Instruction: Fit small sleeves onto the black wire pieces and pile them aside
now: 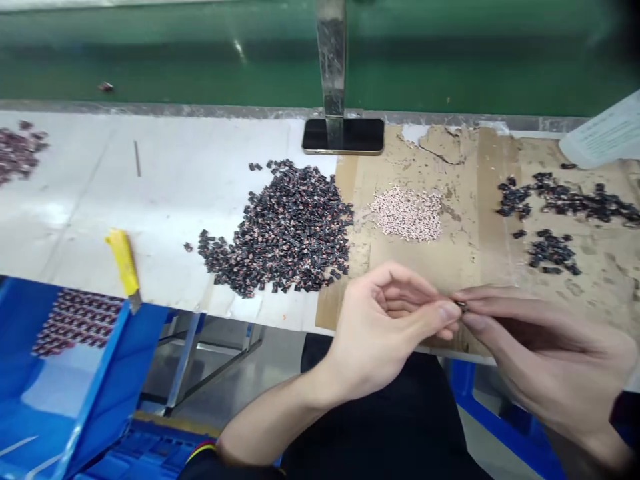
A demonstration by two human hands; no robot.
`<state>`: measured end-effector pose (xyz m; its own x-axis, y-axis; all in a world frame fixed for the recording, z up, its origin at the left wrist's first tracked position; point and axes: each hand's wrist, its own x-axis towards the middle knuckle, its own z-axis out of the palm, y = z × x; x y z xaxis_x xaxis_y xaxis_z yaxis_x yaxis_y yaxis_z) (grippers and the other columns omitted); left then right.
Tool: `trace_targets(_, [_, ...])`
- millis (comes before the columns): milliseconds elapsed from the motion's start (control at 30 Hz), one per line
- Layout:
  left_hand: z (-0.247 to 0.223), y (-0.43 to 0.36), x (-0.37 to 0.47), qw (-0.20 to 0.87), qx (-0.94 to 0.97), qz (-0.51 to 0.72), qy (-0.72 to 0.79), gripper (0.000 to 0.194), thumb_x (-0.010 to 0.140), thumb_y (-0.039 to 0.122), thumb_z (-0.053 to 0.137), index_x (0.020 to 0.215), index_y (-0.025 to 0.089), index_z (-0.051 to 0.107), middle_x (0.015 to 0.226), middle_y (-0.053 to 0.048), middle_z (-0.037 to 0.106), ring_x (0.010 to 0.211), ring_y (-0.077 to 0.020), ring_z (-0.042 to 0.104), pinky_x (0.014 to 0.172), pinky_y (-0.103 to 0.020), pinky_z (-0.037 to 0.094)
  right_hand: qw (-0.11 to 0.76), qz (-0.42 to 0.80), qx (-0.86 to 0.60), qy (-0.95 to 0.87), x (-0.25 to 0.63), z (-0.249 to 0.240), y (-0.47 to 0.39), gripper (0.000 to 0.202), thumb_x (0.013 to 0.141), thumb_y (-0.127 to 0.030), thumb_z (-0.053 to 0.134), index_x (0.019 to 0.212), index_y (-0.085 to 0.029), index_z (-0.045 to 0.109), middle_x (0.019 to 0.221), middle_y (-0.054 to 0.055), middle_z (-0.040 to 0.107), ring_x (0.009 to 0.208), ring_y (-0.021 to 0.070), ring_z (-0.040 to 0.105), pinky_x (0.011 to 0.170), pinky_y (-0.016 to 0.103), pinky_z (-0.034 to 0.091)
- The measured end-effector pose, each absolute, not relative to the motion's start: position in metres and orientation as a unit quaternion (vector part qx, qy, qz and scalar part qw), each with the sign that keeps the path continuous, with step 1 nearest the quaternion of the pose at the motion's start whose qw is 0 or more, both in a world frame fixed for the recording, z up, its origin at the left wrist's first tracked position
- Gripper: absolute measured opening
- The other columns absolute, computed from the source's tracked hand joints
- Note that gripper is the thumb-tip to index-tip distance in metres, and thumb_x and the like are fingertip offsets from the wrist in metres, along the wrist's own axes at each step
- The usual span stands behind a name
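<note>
Gray floor [220, 373] beneath a white-and-brown covered worktable [165, 220].

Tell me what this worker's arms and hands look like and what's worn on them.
The left hand and right hand wear no gloves. The left sleeve is dark, its edge striped red and yellow. Dark cloth shows by the right wrist.

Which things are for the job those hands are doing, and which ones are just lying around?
Seem to be for the job:
- tiny part between the left hand and right hand
- big black pile
- pale little bits
- black clusters on the right

Probably just lying about:
- phone
- yellow cutter
- thin strip
</note>
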<state>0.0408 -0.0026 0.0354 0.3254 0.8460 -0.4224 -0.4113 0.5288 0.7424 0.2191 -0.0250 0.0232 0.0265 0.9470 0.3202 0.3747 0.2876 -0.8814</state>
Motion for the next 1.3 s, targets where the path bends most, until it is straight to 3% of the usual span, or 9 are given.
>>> trace_targets(133, [0.013,0.014,0.023,0.563,0.525,0.412,0.488,0.037,0.088,0.036,0.085,0.121,0.023,0.074,0.101,-0.006,0.080,0.085,-0.0205,0.078,0.085,-0.038,0.066,0.496,0.269,-0.597,-0.570,0.248,0.002,-0.015,0.022,0.078,-0.012,0.086,0.091,-0.030,0.085,0.088,0.004,0.084,0.076,0.0229,0.081,0.073,0.030,0.069])
trace_targets(233, [-0.010,0.033,-0.007,0.197,0.689,0.380,0.585,0.029,0.093,0.028,0.076,0.121,0.021,0.077,0.120,-0.013,0.073,0.113,-0.0298,0.069,0.105,-0.051,0.055,0.433,0.120,-0.697,-0.559,0.293,-0.021,-0.004,0.018,0.073,-0.017,0.088,0.088,-0.028,0.085,0.080,0.007,0.081,0.068,0.0251,0.076,0.066,0.038,0.062])
trace_targets(300, [-0.022,0.043,-0.025,0.125,0.733,0.301,0.598,0.026,0.095,0.026,0.071,0.118,0.018,0.078,0.114,-0.014,0.073,0.107,-0.0301,0.068,0.098,-0.049,0.056,0.362,0.033,-0.733,-0.576,0.325,-0.032,0.002,0.016,0.072,-0.022,0.088,0.085,-0.030,0.084,0.070,0.005,0.077,0.059,0.0241,0.071,0.056,0.040,0.054])
trace_targets(433, [-0.032,0.050,-0.041,0.140,0.755,0.296,0.569,0.021,0.099,0.019,0.062,0.105,0.020,0.082,0.102,-0.011,0.076,0.095,-0.0254,0.068,0.089,-0.041,0.056,0.317,-0.001,-0.731,-0.603,0.359,-0.033,0.009,0.019,0.066,-0.018,0.087,0.075,-0.032,0.080,0.053,0.000,0.064,0.043,0.0162,0.056,0.041,0.034,0.038])
trace_targets(600, [-0.026,0.048,-0.040,0.158,0.739,0.351,0.552,0.015,0.099,0.017,0.067,0.099,0.022,0.081,0.100,-0.006,0.079,0.092,-0.0215,0.071,0.087,-0.037,0.058,0.362,-0.048,-0.600,-0.712,0.310,-0.017,0.033,0.010,0.082,-0.024,0.081,0.091,-0.028,0.080,0.073,0.005,0.074,0.057,0.0188,0.064,0.058,0.034,0.052])
trace_targets(733, [-0.012,0.040,-0.039,0.172,0.694,0.402,0.572,0.026,0.103,0.018,0.061,0.123,0.021,0.077,0.106,-0.007,0.074,0.092,-0.0180,0.071,0.085,-0.033,0.060,0.292,0.000,-0.558,-0.776,0.252,-0.014,0.069,0.016,0.094,-0.029,0.071,0.106,-0.022,0.080,0.111,0.009,0.080,0.097,0.0282,0.075,0.086,0.043,0.060])
trace_targets(900, [0.007,0.027,-0.036,0.353,0.604,0.445,0.559,0.025,0.104,0.022,0.058,0.117,0.018,0.079,0.109,-0.007,0.067,0.083,-0.0126,0.074,0.079,-0.026,0.062,0.213,0.019,-0.533,-0.819,0.223,-0.018,0.088,0.021,0.098,-0.018,0.061,0.100,-0.018,0.081,0.105,0.010,0.081,0.089,0.0260,0.075,0.076,0.041,0.059])
trace_targets(1133, [0.019,0.023,-0.026,0.400,0.505,0.495,0.583,0.003,0.089,0.018,0.078,0.092,0.019,0.079,0.088,-0.003,0.078,0.076,-0.0130,0.070,0.074,-0.023,0.060,0.255,0.027,-0.536,-0.805,0.222,-0.014,0.091,0.018,0.095,-0.015,0.065,0.097,-0.022,0.082,0.096,0.005,0.083,0.083,0.0240,0.077,0.073,0.039,0.060])
trace_targets(1300, [0.019,0.022,-0.009,0.459,0.437,0.551,0.542,0.012,0.083,0.015,0.081,0.080,0.017,0.069,0.085,-0.003,0.077,0.076,-0.0122,0.075,0.071,-0.019,0.062,0.427,0.207,-0.588,-0.655,0.230,-0.008,0.082,0.009,0.084,-0.024,0.084,0.093,-0.026,0.083,0.090,0.002,0.084,0.080,0.0215,0.080,0.079,0.038,0.068])
